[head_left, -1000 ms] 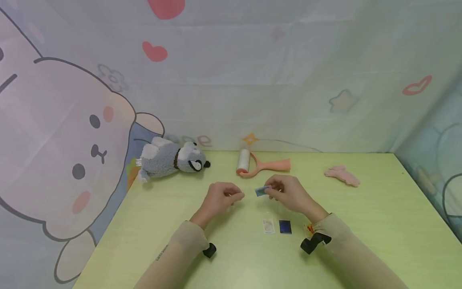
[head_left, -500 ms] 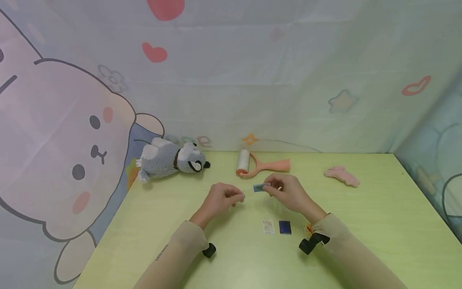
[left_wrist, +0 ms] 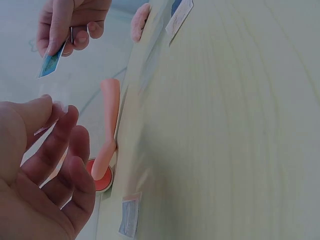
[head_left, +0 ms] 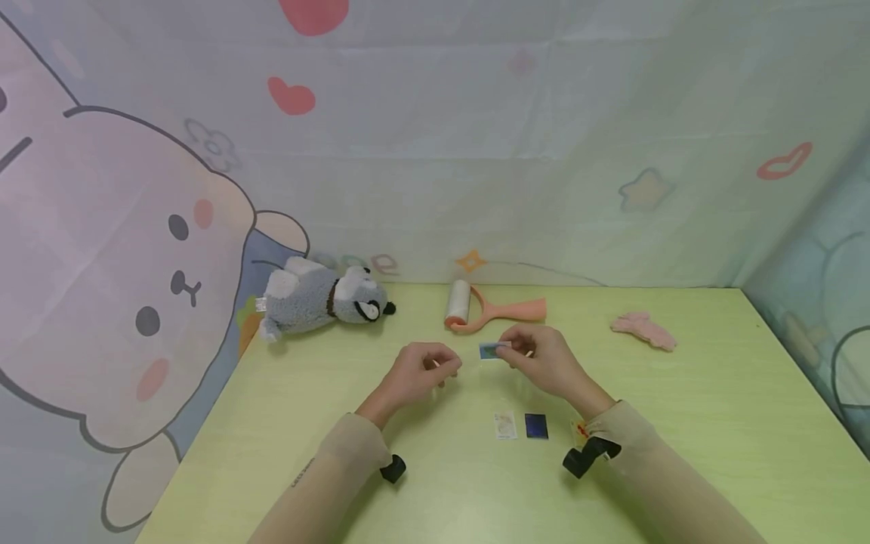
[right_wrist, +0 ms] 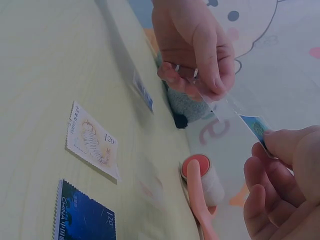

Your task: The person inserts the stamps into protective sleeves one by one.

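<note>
My right hand (head_left: 537, 359) pinches a small blue-green postage stamp (right_wrist: 256, 127) with a white border between thumb and index finger. Facing it, my left hand (head_left: 420, 372) pinches a thin clear plastic sleeve (right_wrist: 214, 106) that reaches toward the stamp's near edge. Both hands are raised above the table. On the table lie a white stamp (right_wrist: 92, 142) with a pale figure and a dark blue stamp (right_wrist: 85, 215), side by side. A red and yellow piece (head_left: 580, 432) shows partly beside the right cuff. Under the left hand lies another small stamp-like piece (left_wrist: 130, 216).
A grey plush dog (head_left: 306, 302) lies on its side at the back left of the table (head_left: 714, 423). Behind the hands is a lint roller (head_left: 503, 310) with an orange handle. A pink fuzzy item (head_left: 644, 330) rests at the back right, before a printed curtain (head_left: 435, 189).
The stamp in my right hand has turned from tilted to nearly level and risen slightly. My left hand has stayed almost in place.
</note>
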Motion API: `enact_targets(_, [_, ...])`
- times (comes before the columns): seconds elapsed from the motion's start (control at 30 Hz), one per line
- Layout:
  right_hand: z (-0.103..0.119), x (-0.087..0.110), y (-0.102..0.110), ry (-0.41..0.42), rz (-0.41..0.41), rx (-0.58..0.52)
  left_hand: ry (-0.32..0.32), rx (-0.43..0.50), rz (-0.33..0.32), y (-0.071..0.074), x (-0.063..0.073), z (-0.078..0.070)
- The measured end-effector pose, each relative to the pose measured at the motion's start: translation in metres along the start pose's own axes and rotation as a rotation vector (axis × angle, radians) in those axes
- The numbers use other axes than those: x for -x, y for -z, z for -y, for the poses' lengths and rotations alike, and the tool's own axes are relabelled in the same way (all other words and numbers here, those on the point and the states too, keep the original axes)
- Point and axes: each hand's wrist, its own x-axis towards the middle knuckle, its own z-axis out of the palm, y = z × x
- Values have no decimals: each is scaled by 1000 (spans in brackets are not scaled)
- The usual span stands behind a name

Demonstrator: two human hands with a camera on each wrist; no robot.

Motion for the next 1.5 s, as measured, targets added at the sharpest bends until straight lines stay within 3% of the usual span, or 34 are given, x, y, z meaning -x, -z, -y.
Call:
enact_targets(0.43, [-1,0,-2,-49,18,-50,13,20,10,0,-2,-5])
enact_targets(1.5, [-3,2,-5,-34,5,-98,52,31,7,0,-2,-4])
